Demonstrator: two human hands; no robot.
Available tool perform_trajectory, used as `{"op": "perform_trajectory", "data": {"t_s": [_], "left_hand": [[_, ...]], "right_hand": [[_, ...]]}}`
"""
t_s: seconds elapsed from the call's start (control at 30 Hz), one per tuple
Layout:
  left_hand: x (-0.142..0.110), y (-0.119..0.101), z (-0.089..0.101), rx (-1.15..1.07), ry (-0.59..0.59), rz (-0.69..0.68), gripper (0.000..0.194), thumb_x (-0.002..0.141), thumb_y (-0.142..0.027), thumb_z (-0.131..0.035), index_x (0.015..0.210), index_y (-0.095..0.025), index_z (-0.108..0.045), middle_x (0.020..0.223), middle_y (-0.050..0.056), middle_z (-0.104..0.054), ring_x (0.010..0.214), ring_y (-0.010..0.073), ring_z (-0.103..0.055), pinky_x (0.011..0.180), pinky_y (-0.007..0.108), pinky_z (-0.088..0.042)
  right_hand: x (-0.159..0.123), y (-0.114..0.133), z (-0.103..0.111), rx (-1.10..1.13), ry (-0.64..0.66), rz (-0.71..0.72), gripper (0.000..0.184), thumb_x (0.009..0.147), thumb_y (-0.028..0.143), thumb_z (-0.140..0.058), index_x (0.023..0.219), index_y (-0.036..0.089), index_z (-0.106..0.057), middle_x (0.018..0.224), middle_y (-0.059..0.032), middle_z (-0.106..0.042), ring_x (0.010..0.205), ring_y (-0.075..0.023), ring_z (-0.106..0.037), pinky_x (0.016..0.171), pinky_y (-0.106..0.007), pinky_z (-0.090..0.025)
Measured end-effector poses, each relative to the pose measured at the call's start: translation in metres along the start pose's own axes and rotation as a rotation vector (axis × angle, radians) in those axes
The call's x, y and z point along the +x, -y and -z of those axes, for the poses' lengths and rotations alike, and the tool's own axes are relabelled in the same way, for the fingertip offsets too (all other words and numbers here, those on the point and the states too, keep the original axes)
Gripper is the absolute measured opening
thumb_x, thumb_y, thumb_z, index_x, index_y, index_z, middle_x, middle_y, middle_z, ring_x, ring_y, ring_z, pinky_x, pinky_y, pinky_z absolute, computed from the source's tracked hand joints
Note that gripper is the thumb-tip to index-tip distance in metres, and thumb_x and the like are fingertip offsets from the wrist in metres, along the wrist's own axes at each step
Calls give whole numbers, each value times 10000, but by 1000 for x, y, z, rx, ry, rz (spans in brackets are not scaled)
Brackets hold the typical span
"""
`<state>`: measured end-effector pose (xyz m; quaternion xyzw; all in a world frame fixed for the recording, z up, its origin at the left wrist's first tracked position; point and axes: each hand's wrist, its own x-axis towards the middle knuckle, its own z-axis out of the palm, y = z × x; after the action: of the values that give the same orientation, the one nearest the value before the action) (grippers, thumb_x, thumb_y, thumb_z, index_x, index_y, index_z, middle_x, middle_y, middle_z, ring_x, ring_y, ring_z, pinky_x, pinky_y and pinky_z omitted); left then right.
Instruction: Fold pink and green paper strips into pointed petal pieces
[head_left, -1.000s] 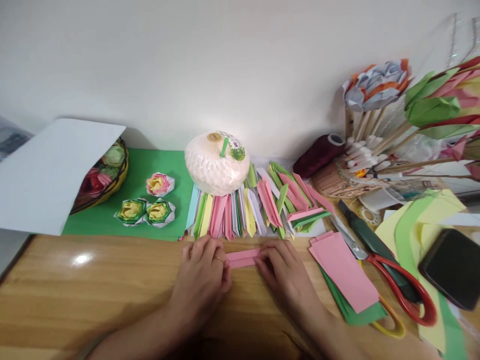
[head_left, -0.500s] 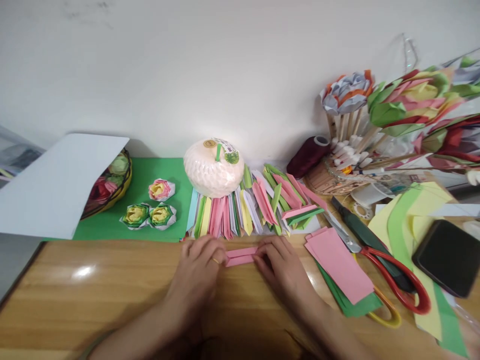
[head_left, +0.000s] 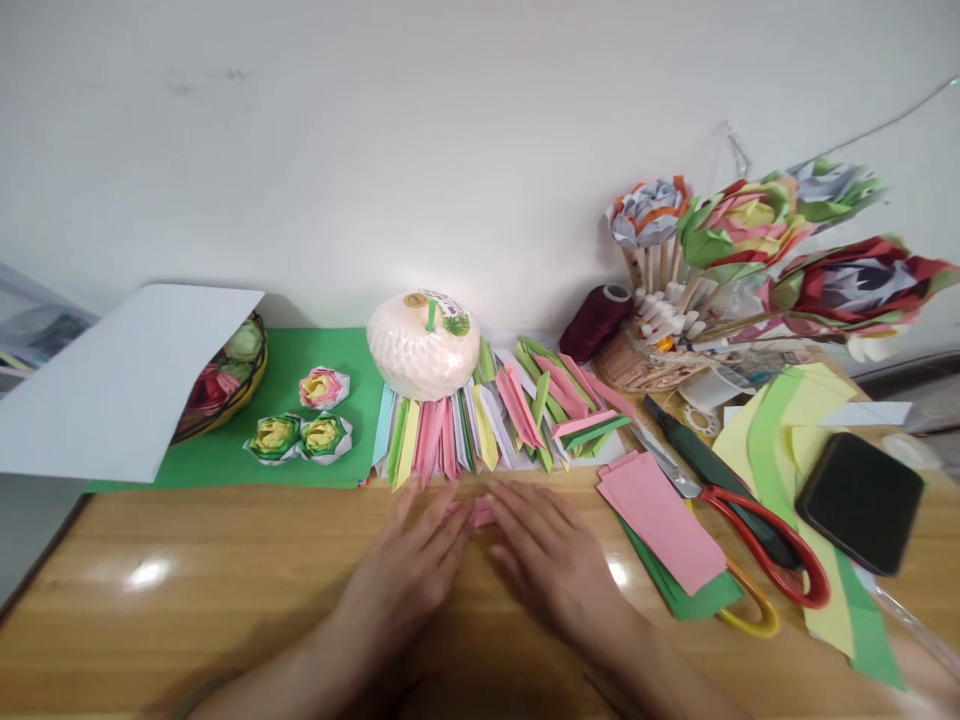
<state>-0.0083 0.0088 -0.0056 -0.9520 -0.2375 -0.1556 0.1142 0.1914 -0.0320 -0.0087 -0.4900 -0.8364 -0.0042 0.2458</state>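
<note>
A folded pink paper strip (head_left: 484, 512) lies on the wooden table, mostly covered by my fingers. My left hand (head_left: 416, 550) rests over its left end with the fingers stretched out. From the other side my right hand (head_left: 544, 540) lies flat on the strip, fingers extended. Only a short middle piece of pink shows between the fingertips. Just beyond the hands is a row of folded paper strips (head_left: 427, 440) in several colours. A stack of pink paper rectangles (head_left: 664, 520) sits right of my right hand, over green paper (head_left: 697, 600).
A foam-wrapped round object (head_left: 424, 350) stands behind the row. Three paper flowers (head_left: 322, 437) rest on green sheets left, beside a basket (head_left: 255, 390) under white paper (head_left: 135, 390). Right are red-handled scissors (head_left: 780, 530), a utility knife (head_left: 705, 460), a dark phone-like object (head_left: 862, 500) and stemmed paper flowers (head_left: 742, 220).
Both hands went from pinching the strip's ends to lying flat over it, closer together, with less pink showing. The camera view has shifted a little, bringing more stemmed flowers into sight.
</note>
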Motion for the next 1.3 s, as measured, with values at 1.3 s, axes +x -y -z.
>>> {"op": "perform_trajectory", "data": {"t_s": [1.3], "left_hand": [[6,11,-7,-370,-62,342,151,897,-186,-519,828,-190,-653,729,15,-643,753,181,-548,706,308,-439]], "right_hand": [[22,-19,9,50,243,-49,88,904,155,-530,823,173,-562,830,-37,-580,789,-186,-532,720,-312,-462]]}}
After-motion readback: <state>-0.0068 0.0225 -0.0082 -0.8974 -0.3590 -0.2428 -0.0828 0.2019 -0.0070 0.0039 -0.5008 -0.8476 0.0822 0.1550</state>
